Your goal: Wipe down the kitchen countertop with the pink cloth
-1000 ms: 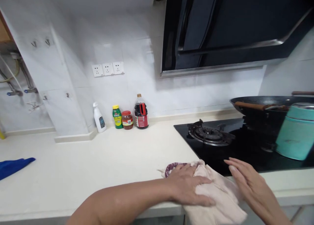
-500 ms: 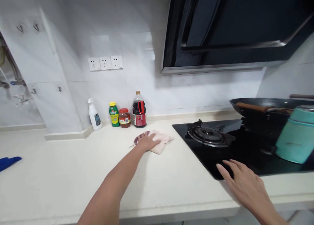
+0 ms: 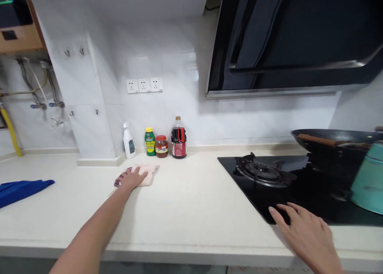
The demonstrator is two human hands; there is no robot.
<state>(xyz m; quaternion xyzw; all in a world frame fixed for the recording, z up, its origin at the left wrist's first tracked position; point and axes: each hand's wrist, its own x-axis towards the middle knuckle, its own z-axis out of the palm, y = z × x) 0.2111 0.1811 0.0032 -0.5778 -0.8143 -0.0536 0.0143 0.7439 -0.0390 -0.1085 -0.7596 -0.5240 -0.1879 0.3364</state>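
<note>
Left hand [image 3: 133, 177] is lying flat, fingers spread, pressing down on the pale cloth [image 3: 146, 173]; a second ago that cloth was bunched at the front edge of the countertop [image 3: 185, 202] beside the hob, half a second ago it was mid-counter before the bottles, now it is sitting toward the back edge, just in front of the white spray bottle [image 3: 129, 140]; the arm is stretching long and leftward; reading this as a wiping pass sweeping from the hob side across to the left stretch, with the near-left counter not yet covered.

Right hand [image 3: 305, 230] is resting open, palm down, fingers loosely spread, at the front corner of the black hob [image 3: 299, 194]; holding nothing; it is bracing in much the same spot as before.

Containers along the back edge: the spray bottle, a green jar with yellow cap [image 3: 150, 141], a red-lidded jar [image 3: 161, 146] holding something dark red, a dark sauce bottle [image 3: 178, 138] roughly two-thirds full; all capped and standing upright.

On the hob: a bare burner [image 3: 263, 173]; a wok [image 3: 335, 140] on the far burner with a wooden-handled utensil [image 3: 317, 139] lying in it; contents possibly food, view too oblique to tell; a teal pot [image 3: 369, 182] at the right edge, interior hidden.

Blue cloth [image 3: 20, 188] is lying at the counter's left edge.
</note>
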